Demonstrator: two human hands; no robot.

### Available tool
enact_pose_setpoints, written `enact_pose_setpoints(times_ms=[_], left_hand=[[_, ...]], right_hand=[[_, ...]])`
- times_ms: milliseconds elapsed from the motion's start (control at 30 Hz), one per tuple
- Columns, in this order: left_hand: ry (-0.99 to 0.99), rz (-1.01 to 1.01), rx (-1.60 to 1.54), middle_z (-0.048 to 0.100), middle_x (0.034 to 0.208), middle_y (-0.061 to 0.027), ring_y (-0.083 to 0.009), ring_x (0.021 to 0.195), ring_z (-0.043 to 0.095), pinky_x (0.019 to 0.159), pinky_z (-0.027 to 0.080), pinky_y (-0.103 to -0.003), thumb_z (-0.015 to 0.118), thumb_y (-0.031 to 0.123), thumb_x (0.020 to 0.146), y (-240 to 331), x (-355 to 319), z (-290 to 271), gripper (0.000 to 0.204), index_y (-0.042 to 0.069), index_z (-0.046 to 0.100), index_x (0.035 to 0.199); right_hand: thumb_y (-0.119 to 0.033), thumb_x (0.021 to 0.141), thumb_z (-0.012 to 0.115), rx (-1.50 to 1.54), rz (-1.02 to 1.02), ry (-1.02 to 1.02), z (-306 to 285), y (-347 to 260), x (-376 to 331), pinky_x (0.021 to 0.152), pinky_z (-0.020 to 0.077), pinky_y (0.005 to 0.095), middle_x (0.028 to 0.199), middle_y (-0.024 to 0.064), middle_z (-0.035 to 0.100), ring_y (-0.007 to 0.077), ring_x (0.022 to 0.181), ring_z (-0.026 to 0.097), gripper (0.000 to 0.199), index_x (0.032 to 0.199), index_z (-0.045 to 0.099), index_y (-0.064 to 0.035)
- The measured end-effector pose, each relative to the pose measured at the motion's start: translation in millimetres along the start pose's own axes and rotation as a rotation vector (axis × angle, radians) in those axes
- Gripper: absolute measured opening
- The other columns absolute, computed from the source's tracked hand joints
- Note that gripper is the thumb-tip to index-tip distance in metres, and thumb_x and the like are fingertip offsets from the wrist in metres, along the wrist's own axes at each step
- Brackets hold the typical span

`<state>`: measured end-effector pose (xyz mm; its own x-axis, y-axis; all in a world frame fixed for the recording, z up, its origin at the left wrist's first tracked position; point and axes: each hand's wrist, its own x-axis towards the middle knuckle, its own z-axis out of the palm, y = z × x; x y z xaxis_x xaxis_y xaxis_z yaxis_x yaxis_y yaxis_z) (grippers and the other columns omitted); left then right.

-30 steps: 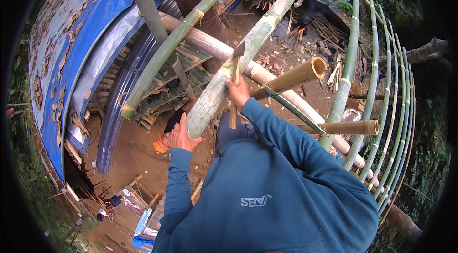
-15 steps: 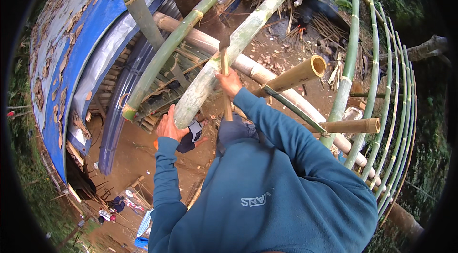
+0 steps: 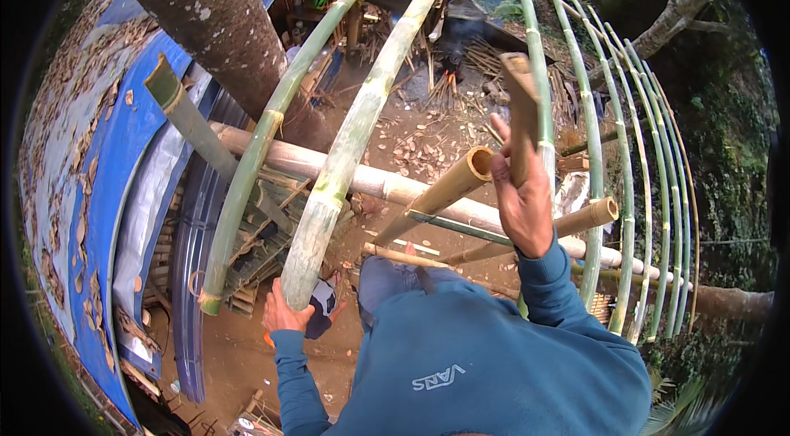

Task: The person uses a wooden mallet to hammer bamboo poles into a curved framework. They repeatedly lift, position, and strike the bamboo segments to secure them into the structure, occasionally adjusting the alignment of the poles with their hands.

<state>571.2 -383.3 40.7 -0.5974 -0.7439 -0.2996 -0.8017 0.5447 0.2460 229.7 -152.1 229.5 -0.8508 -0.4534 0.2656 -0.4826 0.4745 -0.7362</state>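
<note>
While the left hand (image 3: 285,309) grips bamboo (image 3: 336,177) (mottled), the right (image 3: 528,212) holds wood (image 3: 521,103).

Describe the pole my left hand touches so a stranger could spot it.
Find the tree trunk, upper left. A green pole crosses its lower part; the next pole right ends at your left hand. Its whitish mottling sets it apart from greener neighbours.
</note>
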Motion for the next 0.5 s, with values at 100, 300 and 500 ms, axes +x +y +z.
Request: enact_pose_setpoints(times_ms=[100, 300, 500], left_hand=[[-0.012, -0.026, 0.045, 0.055, 0.105, -0.0146, -0.0367, 0.101, 0.056, 0.081, 0.047, -0.050, 0.081, 0.029, 0.051, 1.0, 0.9, 1.2, 0.097, 0.018, 0.037, 0.136], [0.046, -0.009, 0.062, 0.055, 0.103, -0.0134, -0.0350, 0.099, 0.057, 0.079, 0.048, -0.049, 0.082, 0.032, 0.049, -8.0, -0.7, 13.6, 0.096, 0.016, 0.041, 0.135], [0.073, -0.027, 0.064, 0.055, 0.100, -0.0134, -0.0350, 0.094, 0.057, 0.076, 0.048, -0.049, 0.080, 0.033, 0.050, -1.8, -8.0, 20.9, 0.096, 0.014, 0.043, 0.135]], right_hand=[[-0.008, 0.089, 0.058, -0.015, 0.064, -0.038, 18.2, 18.6, -4.6, 0.094, 0.0437, 0.0430, 0.124, 0.0338, 0.050, 0.0456, 0.110, 0.054, 0.045, 0.127, 0.042, 0.0077], [-0.011, 0.093, 0.056, -0.109, -0.023, 0.052, 29.7, 14.5, -7.3, 0.065, 0.0467, 0.0406, 0.081, 0.0202, 0.057, 0.0404, 0.073, 0.058, 0.018, 0.107, 0.047, -0.0029], [-0.010, 0.093, 0.056, -0.145, -0.065, 0.105, 31.5, 13.8, -6.9, 0.064, 0.0466, 0.0417, 0.081, 0.0203, 0.057, 0.0424, 0.076, 0.059, 0.019, 0.108, 0.047, -0.0028]])
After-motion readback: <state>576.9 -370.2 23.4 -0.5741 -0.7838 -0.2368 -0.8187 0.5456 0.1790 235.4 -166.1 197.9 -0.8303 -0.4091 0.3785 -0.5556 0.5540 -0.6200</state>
